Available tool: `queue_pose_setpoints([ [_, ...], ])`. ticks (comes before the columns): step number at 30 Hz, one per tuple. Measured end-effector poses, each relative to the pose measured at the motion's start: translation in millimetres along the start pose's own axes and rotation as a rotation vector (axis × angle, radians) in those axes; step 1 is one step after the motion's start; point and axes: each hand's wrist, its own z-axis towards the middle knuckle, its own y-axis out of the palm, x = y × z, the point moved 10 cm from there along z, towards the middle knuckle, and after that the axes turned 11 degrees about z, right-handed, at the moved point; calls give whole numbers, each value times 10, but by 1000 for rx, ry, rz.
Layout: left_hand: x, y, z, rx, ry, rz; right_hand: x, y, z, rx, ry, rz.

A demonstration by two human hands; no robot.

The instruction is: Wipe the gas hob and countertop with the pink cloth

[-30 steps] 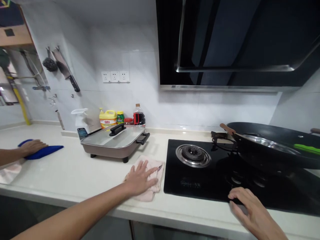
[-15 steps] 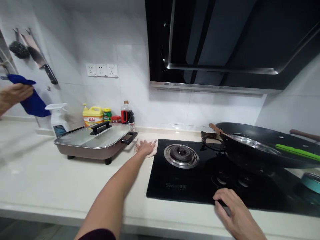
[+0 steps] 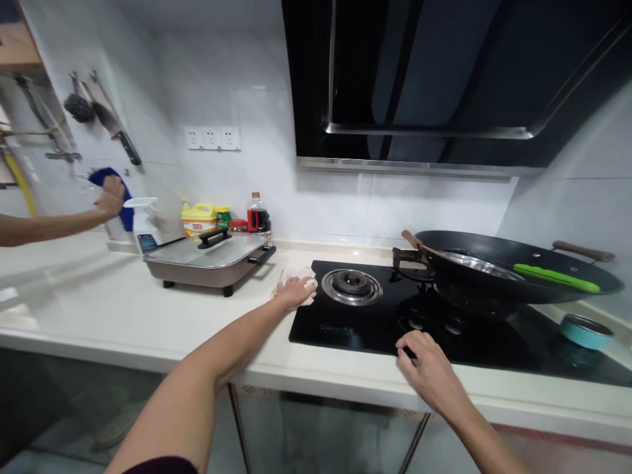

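My left hand point(image 3: 295, 291) presses on a pale pink cloth point(image 3: 312, 273), bunched around its fingers, where the white counter meets the left edge of the black gas stove point(image 3: 340, 334). Right beside it is the round left burner point(image 3: 352, 286). My right hand point(image 3: 423, 359) rests at the stove's front edge near the knobs, its fingers loosely bent, the thumb apart, nothing visible in it. To the left of the cloth stands a brown electric pan point(image 3: 202, 273) with a glass lid. A large wok point(image 3: 494, 289) sits over the right burner.
Another person's hand point(image 3: 112, 195) holds a blue cloth point(image 3: 127, 214) against the left wall. A spray bottle point(image 3: 145, 227), a yellow jug point(image 3: 199, 220) and a dark-liquid bottle point(image 3: 258, 217) stand behind the pan. The range hood point(image 3: 419, 85) overhangs the stove. A teal tin point(image 3: 586, 332) is at right.
The view has shifted, showing more of the counter front. My left hand and the cloth have slid slightly nearer, toward the stove's edge. The other person's hand has moved the blue cloth lower on the wall.
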Motion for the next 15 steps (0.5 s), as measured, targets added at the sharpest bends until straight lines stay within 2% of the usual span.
queue_pose_setpoints([
  [9,159,-82,-1514,-51,99,-43,-6,-7,-18,-10,30,-50],
  [12,165,-99,-1821,-34,110,-50,30,-11,-88,-24,10,-82],
  [15,182,-109,-1984,3,126,-45,36,-4,-212,-57,-56,-130],
])
